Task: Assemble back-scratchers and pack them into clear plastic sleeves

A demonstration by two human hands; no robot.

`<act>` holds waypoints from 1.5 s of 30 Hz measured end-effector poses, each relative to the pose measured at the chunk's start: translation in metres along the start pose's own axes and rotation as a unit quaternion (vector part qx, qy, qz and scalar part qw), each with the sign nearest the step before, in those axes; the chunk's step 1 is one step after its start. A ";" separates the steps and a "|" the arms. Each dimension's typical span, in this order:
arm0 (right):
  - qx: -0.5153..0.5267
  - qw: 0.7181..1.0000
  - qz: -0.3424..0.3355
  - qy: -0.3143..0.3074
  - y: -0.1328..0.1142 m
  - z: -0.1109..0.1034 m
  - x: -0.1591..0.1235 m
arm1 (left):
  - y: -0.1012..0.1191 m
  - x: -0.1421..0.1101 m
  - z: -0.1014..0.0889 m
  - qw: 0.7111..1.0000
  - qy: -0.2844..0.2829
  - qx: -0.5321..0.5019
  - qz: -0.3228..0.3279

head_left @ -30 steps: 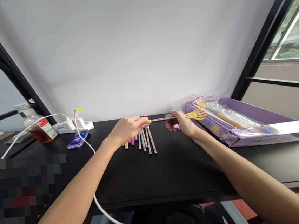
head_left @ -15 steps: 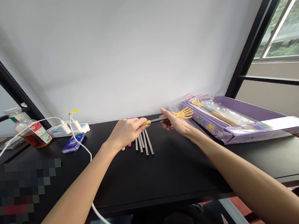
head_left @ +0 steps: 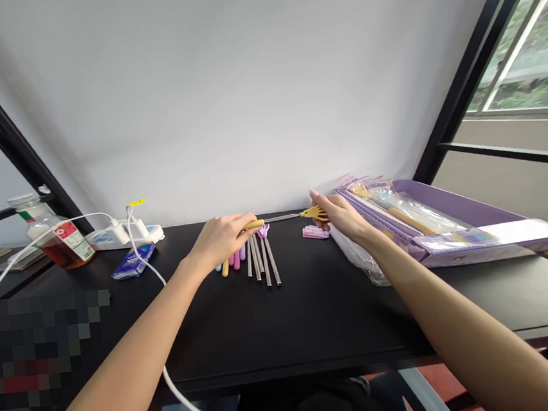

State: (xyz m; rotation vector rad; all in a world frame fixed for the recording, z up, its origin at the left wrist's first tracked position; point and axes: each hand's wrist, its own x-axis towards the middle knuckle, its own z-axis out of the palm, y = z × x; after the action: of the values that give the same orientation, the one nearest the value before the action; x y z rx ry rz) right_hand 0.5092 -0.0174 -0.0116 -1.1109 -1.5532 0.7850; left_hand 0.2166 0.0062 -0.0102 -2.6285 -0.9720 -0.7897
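Two bare hands hold one telescopic back scratcher (head_left: 282,217) level above a black worktop (head_left: 314,318), near its far edge. Left hand (head_left: 222,239): fingers closed around the yellow grip end of the scratcher, thumb on top. Right hand (head_left: 340,215): fingers closed over the yellow hand-shaped head, of which only a small part shows at the thumb side. Between the two hands the thin metal shaft runs roughly left to right, drawn out and clear of the surface.

Directly below the left hand lies a row of further scratchers (head_left: 257,262), side by side with their metal shafts pointing toward the viewer; their coloured grips, yellow, pink and blue, show at the left of the row, partly hidden by the hand. A small pink tag (head_left: 315,232) lies flat on the worktop just below the right hand. At the right stands a long purple box (head_left: 455,230) holding wrapped items in clear plastic (head_left: 410,208); loose clear wrapping (head_left: 361,258) lies against its near end, under the right wrist.

At the left: a bottle (head_left: 51,232) with amber liquid, a white power strip (head_left: 124,234) with a white cable (head_left: 175,383) trailing off the front edge, and a blue packet (head_left: 133,261).
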 end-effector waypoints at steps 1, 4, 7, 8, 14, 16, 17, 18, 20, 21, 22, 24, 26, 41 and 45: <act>-0.009 1.000 -0.007 -0.007 -0.002 0.001 -0.002 | 0.000 0.000 0.001 1.000 0.004 -0.010 0.009; -0.037 0.996 -0.027 -0.073 -0.011 -0.004 -0.008 | -0.001 0.000 0.004 0.999 0.013 -0.025 0.023; -0.055 0.987 -0.025 -0.146 -0.019 -0.012 -0.011 | -0.002 -0.001 0.005 0.999 0.011 -0.029 0.025; -0.058 0.986 -0.022 -0.157 -0.021 -0.014 -0.011 | -0.002 -0.001 0.004 0.999 0.010 -0.031 0.026; -0.108 0.978 -0.029 -0.173 -0.019 -0.015 -0.009 | 0.000 -0.001 0.001 0.998 0.018 -0.018 0.054; -0.117 0.978 -0.040 -0.170 -0.015 -0.013 -0.008 | -0.001 -0.001 0.001 0.998 0.027 -0.007 0.064; -0.120 0.977 -0.042 -0.171 -0.012 -0.012 -0.008 | -0.001 -0.001 0.002 0.997 0.029 -0.003 0.069; -0.122 0.976 -0.042 -0.173 -0.011 -0.011 -0.008 | -0.002 -0.002 0.003 0.997 0.029 -0.003 0.074; -0.125 0.975 -0.039 -0.177 -0.008 -0.008 -0.008 | -0.001 -0.002 0.004 0.996 0.027 -0.014 0.081; -0.127 0.975 -0.040 -0.178 -0.008 -0.006 -0.008 | 0.000 -0.002 0.005 0.996 0.027 -0.023 0.082; -0.128 0.975 -0.044 -0.176 -0.008 -0.004 -0.008 | 0.002 -0.002 0.005 0.996 0.026 -0.032 0.081; -0.132 0.975 -0.053 -0.172 -0.010 0.001 -0.009 | 0.006 -0.001 0.006 0.996 0.021 -0.049 0.077; -0.137 0.974 -0.059 -0.171 -0.011 0.006 -0.010 | 0.011 0.000 0.008 0.996 0.014 -0.055 0.076; 0.134 0.991 0.018 -0.005 -0.022 0.008 -0.007 | 0.042 0.014 0.005 1.000 0.008 0.024 -0.013; 0.135 0.990 0.006 -0.027 -0.017 0.014 -0.007 | 0.037 0.008 0.006 0.999 0.001 0.048 -0.009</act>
State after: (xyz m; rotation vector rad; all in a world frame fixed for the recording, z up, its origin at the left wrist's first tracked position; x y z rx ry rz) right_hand 0.4914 -0.0295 -0.0021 -0.9062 -1.4365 1.0080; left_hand 0.2487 -0.0155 -0.0123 -2.5396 -1.0092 -0.7318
